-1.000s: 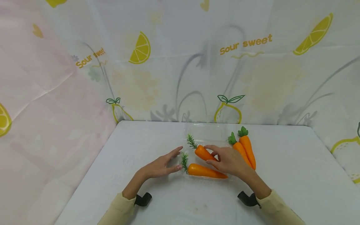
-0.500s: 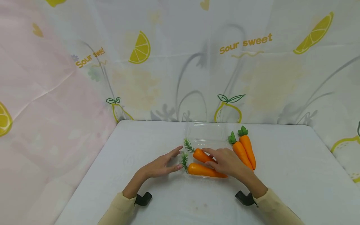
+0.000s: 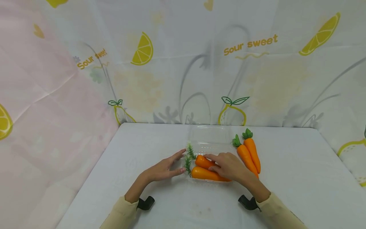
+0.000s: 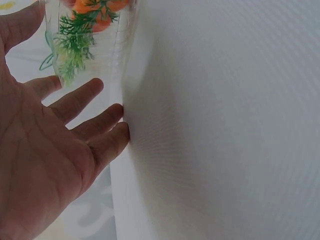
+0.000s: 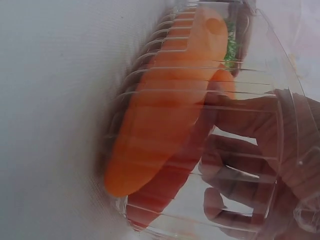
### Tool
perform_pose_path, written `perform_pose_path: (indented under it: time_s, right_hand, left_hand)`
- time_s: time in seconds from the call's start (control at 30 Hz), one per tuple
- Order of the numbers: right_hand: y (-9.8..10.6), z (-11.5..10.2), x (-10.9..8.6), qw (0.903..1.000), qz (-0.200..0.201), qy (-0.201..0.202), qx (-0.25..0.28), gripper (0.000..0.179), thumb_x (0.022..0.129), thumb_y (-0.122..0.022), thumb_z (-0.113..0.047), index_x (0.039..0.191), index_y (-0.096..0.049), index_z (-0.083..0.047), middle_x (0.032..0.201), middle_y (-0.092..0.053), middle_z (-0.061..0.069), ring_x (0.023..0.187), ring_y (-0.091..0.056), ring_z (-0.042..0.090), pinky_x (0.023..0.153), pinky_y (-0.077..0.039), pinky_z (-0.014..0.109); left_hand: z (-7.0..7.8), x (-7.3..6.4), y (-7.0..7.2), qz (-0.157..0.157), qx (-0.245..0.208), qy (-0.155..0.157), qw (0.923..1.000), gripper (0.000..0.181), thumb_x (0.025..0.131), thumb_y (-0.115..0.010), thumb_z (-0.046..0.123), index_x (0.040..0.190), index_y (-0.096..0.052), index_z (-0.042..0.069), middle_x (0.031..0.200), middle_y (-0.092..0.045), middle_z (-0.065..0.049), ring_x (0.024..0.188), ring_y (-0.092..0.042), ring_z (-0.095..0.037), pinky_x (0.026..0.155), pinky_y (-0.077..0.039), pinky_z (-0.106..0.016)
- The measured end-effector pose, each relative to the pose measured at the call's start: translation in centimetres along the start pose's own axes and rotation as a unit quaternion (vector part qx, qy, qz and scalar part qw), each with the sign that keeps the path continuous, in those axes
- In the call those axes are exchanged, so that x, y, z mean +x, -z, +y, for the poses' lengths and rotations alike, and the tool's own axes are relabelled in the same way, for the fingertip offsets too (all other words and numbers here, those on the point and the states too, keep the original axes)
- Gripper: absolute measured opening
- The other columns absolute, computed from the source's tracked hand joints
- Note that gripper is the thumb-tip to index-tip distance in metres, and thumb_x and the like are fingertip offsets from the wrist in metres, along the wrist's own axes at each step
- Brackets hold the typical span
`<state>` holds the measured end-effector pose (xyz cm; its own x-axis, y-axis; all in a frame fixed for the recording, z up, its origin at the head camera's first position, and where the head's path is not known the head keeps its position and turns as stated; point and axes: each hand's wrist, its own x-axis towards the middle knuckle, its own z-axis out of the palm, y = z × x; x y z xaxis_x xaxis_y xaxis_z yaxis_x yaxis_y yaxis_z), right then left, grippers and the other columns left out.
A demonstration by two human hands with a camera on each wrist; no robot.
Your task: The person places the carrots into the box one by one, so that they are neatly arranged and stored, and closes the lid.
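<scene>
Wall cloth (image 3: pixel 171 86) beyond both hands reads "Sour sweet" 2x in orange: one print (image 3: pixel 250 45) up past R hand, the other (image 3: pixel 91 59) up & L of L hand. Lemon slices printed nr each.

Clear plastic box (image 3: pixel 220 148) sits btwn the hands, lid (image 3: pixel 210 135) hinged open, lying away from them. Inside: 2 orange carrots w/ feathery green tops pointing twd L hand. Front carrot (image 3: pixel 206 173) lies along the wall nearest the person; rear carrot (image 3: pixel 203 161) is right behind it, also in box. Can't tell if rear one rests on the base.

R hand (image 3: pixel 233 167) pinches rear carrot btwn thumb & index, other fingers curled. L hand (image 3: pixel 161 169) is open, fingers spread, just beside box's L end; can't tell if it touches.

Outside box, to R of R hand: 2 more carrots side by side, inner carrot (image 3: pixel 246 158) & outer carrot (image 3: pixel 253 154), broad green leaves, both on white worktop (image 3: pixel 294 171).
</scene>
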<state>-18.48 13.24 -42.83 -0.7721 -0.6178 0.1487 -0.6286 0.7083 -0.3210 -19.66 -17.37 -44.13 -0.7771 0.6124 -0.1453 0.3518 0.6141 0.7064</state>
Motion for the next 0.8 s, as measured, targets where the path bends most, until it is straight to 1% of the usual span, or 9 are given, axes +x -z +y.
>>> perform_pose_path:
  time_s: [0.17,0.27,0.37,0.5,0.57,0.67,0.7,0.8]
  right_hand:
    - [-0.2,0.1,0.0,1.0000,-0.001,0.006,-0.001,0.041,0.090,-0.074,-0.025,0.129,-0.065,-0.015,0.079,-0.062,-0.008,0.061,-0.041,0.008,0.058,-0.041,0.021]
    - [-0.4,0.2,0.1,1.0000,-0.004,0.006,-0.002,0.039,0.091,-0.073,-0.026,0.128,-0.066,-0.015,0.079,-0.061,-0.009,0.061,-0.040,0.008,0.058,-0.040,0.021]
    - [-0.6,0.2,0.1,1.0000,-0.003,0.008,-0.001,0.038,0.091,-0.073,-0.025,0.127,-0.067,-0.014,0.083,-0.064,-0.007,0.062,-0.041,0.008,0.059,-0.041,0.021]
    - [-0.5,0.2,0.1,0.9999,0.000,0.010,0.008,0.035,0.092,-0.071,-0.024,0.125,-0.067,-0.012,0.097,-0.070,-0.002,0.069,-0.050,0.010,0.068,-0.049,0.026]
    - [-0.3,0.2,0.0,0.9998,-0.003,0.004,0.019,0.034,0.093,-0.071,-0.023,0.124,-0.067,-0.011,0.103,-0.071,-0.001,0.076,-0.057,0.012,0.074,-0.052,0.030]
    - [0.2,0.2,0.0,0.9990,-0.009,-0.018,0.040,0.032,0.093,-0.070,-0.023,0.124,-0.067,-0.012,0.104,-0.070,-0.002,0.086,-0.063,0.015,0.079,-0.054,0.035]
    - [0.4,0.2,-0.1,0.9984,-0.009,-0.029,0.046,0.032,0.093,-0.071,-0.023,0.124,-0.067,-0.013,0.104,-0.070,-0.003,0.089,-0.064,0.015,0.080,-0.054,0.035]
    - [1.2,0.4,-0.2,0.9967,-0.008,-0.054,0.059,0.033,0.092,-0.071,-0.024,0.124,-0.067,-0.014,0.103,-0.069,-0.003,0.087,-0.062,0.015,0.077,-0.053,0.033]
  left_hand:
    - [0.1,-0.1,0.0,0.001,-0.003,-0.002,1.0000,0.079,0.096,-0.056,0.054,0.159,-0.014,0.033,0.155,-0.036,-0.005,0.142,-0.032,-0.025,0.112,-0.026,-0.055]
    - [0.1,-0.2,0.0,0.001,-0.003,0.000,1.0000,0.079,0.096,-0.056,0.054,0.159,-0.014,0.034,0.155,-0.037,-0.004,0.142,-0.032,-0.025,0.112,-0.025,-0.056]
    - [0.1,-0.2,0.0,0.002,-0.002,0.001,1.0000,0.078,0.096,-0.056,0.054,0.159,-0.014,0.034,0.155,-0.037,-0.004,0.142,-0.032,-0.025,0.112,-0.026,-0.055]
    - [0.2,-0.1,0.0,0.003,-0.003,-0.002,1.0000,0.078,0.096,-0.056,0.054,0.159,-0.014,0.033,0.155,-0.037,-0.004,0.142,-0.032,-0.025,0.112,-0.026,-0.056]
    - [0.1,-0.1,0.0,0.004,-0.004,-0.002,1.0000,0.078,0.096,-0.056,0.054,0.159,-0.014,0.033,0.155,-0.037,-0.004,0.142,-0.032,-0.025,0.112,-0.026,-0.056]
    - [0.1,-0.1,0.0,0.004,0.000,0.001,1.0000,0.079,0.096,-0.056,0.055,0.159,-0.014,0.034,0.154,-0.037,-0.004,0.142,-0.032,-0.025,0.112,-0.026,-0.055]
    - [0.1,-0.1,0.0,0.004,-0.001,0.001,1.0000,0.079,0.096,-0.056,0.055,0.159,-0.014,0.034,0.154,-0.038,-0.004,0.142,-0.033,-0.025,0.112,-0.027,-0.055]
    - [0.1,-0.1,0.0,0.004,-0.001,0.001,1.0000,0.078,0.096,-0.056,0.054,0.159,-0.015,0.034,0.154,-0.038,-0.004,0.142,-0.033,-0.026,0.112,-0.027,-0.055]
